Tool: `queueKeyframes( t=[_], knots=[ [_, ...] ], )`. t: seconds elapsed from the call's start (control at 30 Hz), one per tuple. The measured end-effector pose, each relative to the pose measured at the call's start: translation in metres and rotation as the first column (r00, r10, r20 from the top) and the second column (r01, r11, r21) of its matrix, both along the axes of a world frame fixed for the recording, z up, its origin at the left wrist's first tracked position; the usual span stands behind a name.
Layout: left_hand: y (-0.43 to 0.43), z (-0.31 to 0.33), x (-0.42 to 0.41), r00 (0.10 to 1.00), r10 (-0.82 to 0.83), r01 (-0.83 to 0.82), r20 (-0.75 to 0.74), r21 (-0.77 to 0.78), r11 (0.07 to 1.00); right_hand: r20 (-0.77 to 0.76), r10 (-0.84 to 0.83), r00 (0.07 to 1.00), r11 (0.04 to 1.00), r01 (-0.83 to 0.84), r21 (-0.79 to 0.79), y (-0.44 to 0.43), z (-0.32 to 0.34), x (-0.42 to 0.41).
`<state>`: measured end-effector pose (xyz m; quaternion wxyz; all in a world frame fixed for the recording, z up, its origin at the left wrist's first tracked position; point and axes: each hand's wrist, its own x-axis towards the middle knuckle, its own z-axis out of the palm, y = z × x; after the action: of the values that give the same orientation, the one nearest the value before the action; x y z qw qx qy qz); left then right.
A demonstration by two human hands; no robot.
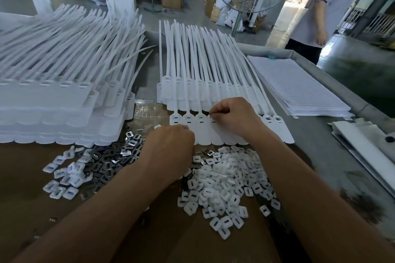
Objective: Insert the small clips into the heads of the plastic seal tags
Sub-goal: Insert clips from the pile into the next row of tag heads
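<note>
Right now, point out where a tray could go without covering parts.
Free: brown cardboard at near left, below the mixed pile of metal clips; grey tabletop between the row of white plastic seal tags and the white folded sheets. Crowded: the heap of white plastic caps.

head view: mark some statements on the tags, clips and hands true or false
The right hand is at the heads of the front row of white plastic seal tags. True.
The pile of dark metal clips lies right of the right hand. False: it lies left of the left hand.
The stack of lined white paper sheets lies left of the tag row. False: right of it.
A tall stack of white seal tags sits at the far left. True.
</note>
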<state>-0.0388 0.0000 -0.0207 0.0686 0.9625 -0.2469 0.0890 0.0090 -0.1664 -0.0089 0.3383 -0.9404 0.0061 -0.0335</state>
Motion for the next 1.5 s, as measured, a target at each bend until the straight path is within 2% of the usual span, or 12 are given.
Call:
queueKeyframes(
  t=[0.2,0.57,0.77,1.27,1.37,1.5],
  knots=[
    [0.0,0.0,0.001,1.0,-0.002,0.002,0.001,0.007,1.0,-0.044,0.002,0.999,0.997,-0.006,-0.08,0.004,0.0,0.006],
    [-0.001,0.002,-0.001,1.0,-0.001,0.001,-0.003,-0.004,1.0,-0.149,-0.076,0.986,0.992,0.059,-0.113,0.008,0.013,0.011],
    [-0.001,0.002,-0.002,1.0,-0.005,0.005,-0.004,0.016,1.0,-0.195,-0.116,0.974,0.993,0.107,-0.055,0.008,0.019,0.013],
    [-0.001,-0.002,-0.001,1.0,-0.013,0.013,0.022,0.011,1.0,0.01,0.041,0.999,0.998,-0.04,-0.048,-0.006,0.011,-0.022],
    [0.0,-0.003,0.0,0.999,-0.029,0.029,0.018,0.007,1.0,-0.098,0.098,0.99,0.993,-0.104,-0.053,-0.013,0.017,-0.039],
    [0.001,-0.005,0.002,1.0,-0.028,0.028,0.012,-0.01,1.0,-0.199,0.118,0.973,0.976,-0.15,-0.155,-0.021,0.023,-0.05]
  ],
)
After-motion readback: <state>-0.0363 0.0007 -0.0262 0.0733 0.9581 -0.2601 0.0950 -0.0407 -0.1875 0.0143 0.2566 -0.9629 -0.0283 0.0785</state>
